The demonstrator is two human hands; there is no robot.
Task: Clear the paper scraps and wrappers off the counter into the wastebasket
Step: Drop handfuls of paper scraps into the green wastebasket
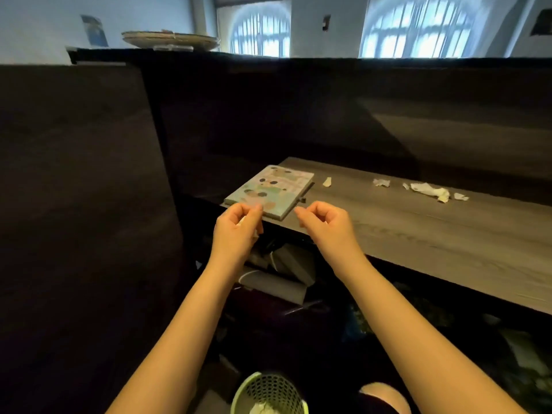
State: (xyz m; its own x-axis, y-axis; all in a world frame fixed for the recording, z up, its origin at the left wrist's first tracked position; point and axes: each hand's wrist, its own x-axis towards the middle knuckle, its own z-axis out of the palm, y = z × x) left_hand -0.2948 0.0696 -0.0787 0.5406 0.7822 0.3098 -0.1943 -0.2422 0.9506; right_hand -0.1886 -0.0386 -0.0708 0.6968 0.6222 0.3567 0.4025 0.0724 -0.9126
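My left hand (239, 225) hovers at the counter's near left edge, fingers closed on a small white paper scrap. Just to its right, my right hand (324, 224) is curled shut and I see nothing in it. On the grey wood counter (418, 231) lie a small cream scrap (327, 181), a crumpled white scrap (381, 182) and a larger crumpled wrapper (430, 191) with smaller bits beside it, all further right and back. A pale green mesh wastebasket (268, 392) stands on the floor below my arms, with white paper inside.
A notebook with a pastel dotted cover (270, 191) lies at the counter's left end, just beyond my hands. A dark panel rises behind the counter, and another stands on the left. Dark clutter sits under the counter. A plate (170, 40) rests on the top ledge.
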